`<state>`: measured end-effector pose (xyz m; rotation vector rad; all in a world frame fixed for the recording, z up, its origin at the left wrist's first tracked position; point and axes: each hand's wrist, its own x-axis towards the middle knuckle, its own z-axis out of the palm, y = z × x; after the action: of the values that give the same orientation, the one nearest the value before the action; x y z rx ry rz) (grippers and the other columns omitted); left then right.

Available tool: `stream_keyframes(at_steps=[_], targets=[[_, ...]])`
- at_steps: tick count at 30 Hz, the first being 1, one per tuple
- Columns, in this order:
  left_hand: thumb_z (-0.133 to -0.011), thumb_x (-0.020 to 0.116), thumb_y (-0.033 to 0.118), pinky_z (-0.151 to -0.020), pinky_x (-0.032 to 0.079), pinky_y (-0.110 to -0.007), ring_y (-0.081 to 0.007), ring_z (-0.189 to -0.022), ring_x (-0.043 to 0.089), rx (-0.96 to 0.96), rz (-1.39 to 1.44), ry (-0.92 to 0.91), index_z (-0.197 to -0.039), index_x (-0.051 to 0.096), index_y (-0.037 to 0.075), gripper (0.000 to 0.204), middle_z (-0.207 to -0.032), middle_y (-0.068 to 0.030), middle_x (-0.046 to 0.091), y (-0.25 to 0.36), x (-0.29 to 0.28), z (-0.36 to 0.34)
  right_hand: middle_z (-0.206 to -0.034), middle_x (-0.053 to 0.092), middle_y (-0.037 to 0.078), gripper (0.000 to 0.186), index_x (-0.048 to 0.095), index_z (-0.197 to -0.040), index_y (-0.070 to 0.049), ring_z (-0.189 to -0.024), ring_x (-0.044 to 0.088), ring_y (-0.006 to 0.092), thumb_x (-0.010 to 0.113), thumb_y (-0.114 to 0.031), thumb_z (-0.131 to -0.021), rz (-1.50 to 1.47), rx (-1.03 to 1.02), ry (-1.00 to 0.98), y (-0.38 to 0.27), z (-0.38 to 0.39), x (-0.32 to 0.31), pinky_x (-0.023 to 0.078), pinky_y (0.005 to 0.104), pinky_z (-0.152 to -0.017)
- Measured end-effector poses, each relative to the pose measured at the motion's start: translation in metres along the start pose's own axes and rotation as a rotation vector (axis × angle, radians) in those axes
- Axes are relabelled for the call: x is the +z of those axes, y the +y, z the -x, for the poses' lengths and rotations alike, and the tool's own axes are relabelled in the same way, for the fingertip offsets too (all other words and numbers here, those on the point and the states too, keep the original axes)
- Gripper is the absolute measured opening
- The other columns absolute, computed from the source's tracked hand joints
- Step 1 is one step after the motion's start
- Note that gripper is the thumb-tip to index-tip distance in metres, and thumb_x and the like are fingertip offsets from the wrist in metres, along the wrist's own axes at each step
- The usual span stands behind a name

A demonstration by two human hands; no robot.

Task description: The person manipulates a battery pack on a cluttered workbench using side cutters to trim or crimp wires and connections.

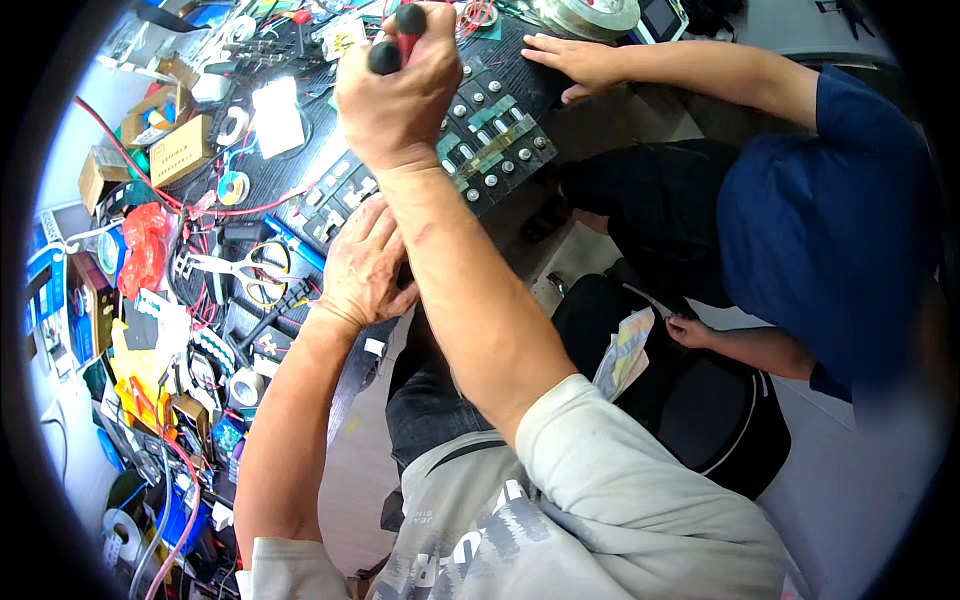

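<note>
While its fingers are wrapped tightly around a tool with black-ended red handles (410,22), the right grip (400,100) shows over the far edge of a black block with metal posts (505,160). The tool's working end is hidden, so I cannot tell whether it touches the block. The left grip (365,262) lies palm down at the near left end of the block, its fingers extended on the surface and its thumb apart from them. The block itself lies on the dark table (525,75), just under the right grip and beyond the left one, and the right forearm covers its middle; round posts stand in rows on the right part, and flat silvery pieces lie on the left.

Just left of the block are a blue pen-shaped thing (295,243) and a red cable (250,212); a little farther left lie scissors (235,268) with pale orange handles. Well left of the block sit a cardboard box (181,152) and a crumpled red bag (147,248). To the right, near the block, a co-worker's hand (588,66) rests on the table's edge.
</note>
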<state>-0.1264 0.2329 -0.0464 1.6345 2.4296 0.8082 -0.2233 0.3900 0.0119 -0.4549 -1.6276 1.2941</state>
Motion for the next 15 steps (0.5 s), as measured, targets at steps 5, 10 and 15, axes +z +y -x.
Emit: stream_keyframes(at_steps=[5, 10, 15], targets=[[-0.069, 0.081, 0.033, -0.123, 0.042, -0.052, -0.0461, -0.138, 0.053, -0.052, 0.014, -0.052, -0.145, 0.063, 0.006, 0.083, -0.145, -0.0196, 0.061, -0.002, 0.007, -0.001, -0.08, 0.058, 0.013, 0.022, 0.053, -0.096, -0.004, -0.07, 0.063, 0.0306, 0.067, -0.001, -0.078, 0.164, -0.17, 0.0, -0.004, 0.007, 0.004, 0.051, 0.0433, -0.066], [-0.071, 0.081, 0.034, -0.124, 0.041, -0.052, -0.0458, -0.141, 0.052, -0.048, 0.044, -0.028, -0.148, 0.061, 0.005, 0.084, -0.146, -0.019, 0.061, 0.001, -0.002, 0.0, -0.082, 0.061, 0.011, 0.025, 0.056, -0.098, -0.004, -0.069, 0.063, 0.0301, 0.07, -0.002, -0.077, 0.057, -0.167, -0.327, -0.008, 0.006, -0.005, 0.052, 0.0407, -0.067], [-0.082, 0.072, 0.045, -0.13, 0.034, -0.05, -0.0434, -0.151, 0.046, -0.181, 0.161, -0.152, -0.153, 0.06, 0.012, 0.079, -0.161, -0.0174, 0.055, 0.002, 0.005, -0.002, -0.081, 0.058, 0.012, 0.022, 0.053, -0.098, -0.003, -0.07, 0.062, 0.0309, 0.066, 0.001, -0.081, 0.201, -0.051, 0.105, -0.01, -0.002, 0.015, 0.053, 0.0417, -0.069]])
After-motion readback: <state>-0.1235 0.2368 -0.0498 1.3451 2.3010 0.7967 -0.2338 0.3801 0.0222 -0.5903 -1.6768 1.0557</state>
